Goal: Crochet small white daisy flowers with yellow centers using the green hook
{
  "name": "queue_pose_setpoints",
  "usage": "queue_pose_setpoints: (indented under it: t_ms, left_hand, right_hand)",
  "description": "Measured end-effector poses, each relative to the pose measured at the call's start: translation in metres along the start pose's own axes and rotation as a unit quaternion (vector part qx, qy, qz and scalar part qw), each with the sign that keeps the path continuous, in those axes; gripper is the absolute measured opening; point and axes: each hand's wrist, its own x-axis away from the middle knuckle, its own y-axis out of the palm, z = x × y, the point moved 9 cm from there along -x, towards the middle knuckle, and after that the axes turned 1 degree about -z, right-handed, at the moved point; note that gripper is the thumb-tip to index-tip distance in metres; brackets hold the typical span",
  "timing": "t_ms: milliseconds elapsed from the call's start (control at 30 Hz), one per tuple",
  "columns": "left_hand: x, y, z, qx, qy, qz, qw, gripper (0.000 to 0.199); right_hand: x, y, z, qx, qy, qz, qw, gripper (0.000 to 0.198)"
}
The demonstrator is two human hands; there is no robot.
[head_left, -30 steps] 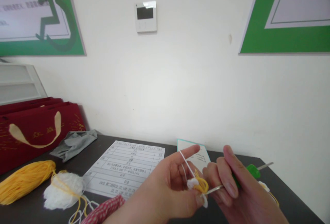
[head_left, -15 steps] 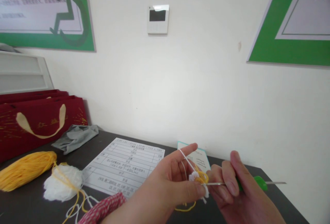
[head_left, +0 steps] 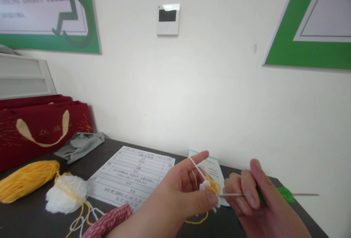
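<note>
My left hand [head_left: 181,190] pinches a small white and yellow crochet piece [head_left: 211,187] between thumb and fingers. White yarn [head_left: 196,165] runs over its raised index finger down to the piece. My right hand [head_left: 260,201] is closed around the green handle of a crochet hook [head_left: 285,195]. The hook's thin metal shaft reaches left to the crochet piece; its tip is hidden at the stitches by my left thumb. A yellow strand hangs below the piece.
On the dark table [head_left: 115,146] lie a printed sheet [head_left: 128,176], a card [head_left: 216,168], a white yarn ball [head_left: 65,194] and a yellow skein [head_left: 30,179]. Grey cloth [head_left: 82,144] and red gift bags [head_left: 41,128] stand at the left, before a white wall [head_left: 175,95].
My right hand and the crochet hook have moved right, so more of the shaft shows between the hands. My left hand has barely shifted.
</note>
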Motion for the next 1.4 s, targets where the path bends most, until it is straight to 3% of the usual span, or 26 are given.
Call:
queue_pose_setpoints:
  t_ms: [233, 500, 700, 967, 1200, 1400]
  left_hand:
    - [0.0, -0.002, 0.0, -0.007, -0.002, -0.003, 1.0, 0.079]
    - [0.0, 0.004, 0.003, -0.012, -0.001, -0.001, 1.0, 0.086]
    - [0.003, 0.005, 0.0, -0.001, -0.021, -0.011, 1.0, 0.083]
    - [0.001, 0.007, -0.009, -0.013, -0.084, -0.007, 0.996, 0.073]
    - [0.0, 0.011, -0.016, 0.017, -0.113, -0.044, 0.993, 0.07]
    - [-0.003, 0.011, -0.012, 0.035, -0.085, -0.058, 0.994, 0.07]
  right_hand:
    - [0.004, -0.002, -0.014, 0.064, -0.046, 0.031, 0.996, 0.058]
    - [0.009, -0.002, -0.023, 0.106, -0.091, 0.02, 0.99, 0.057]
    - [0.009, 0.001, -0.02, 0.096, -0.069, 0.016, 0.993, 0.056]
    - [0.015, 0.005, -0.025, 0.102, -0.065, 0.09, 0.989, 0.057]
    - [0.008, 0.006, -0.016, 0.075, -0.023, 0.021, 0.997, 0.055]
    - [0.005, 0.006, -0.008, 0.038, 0.012, 0.021, 0.999, 0.056]
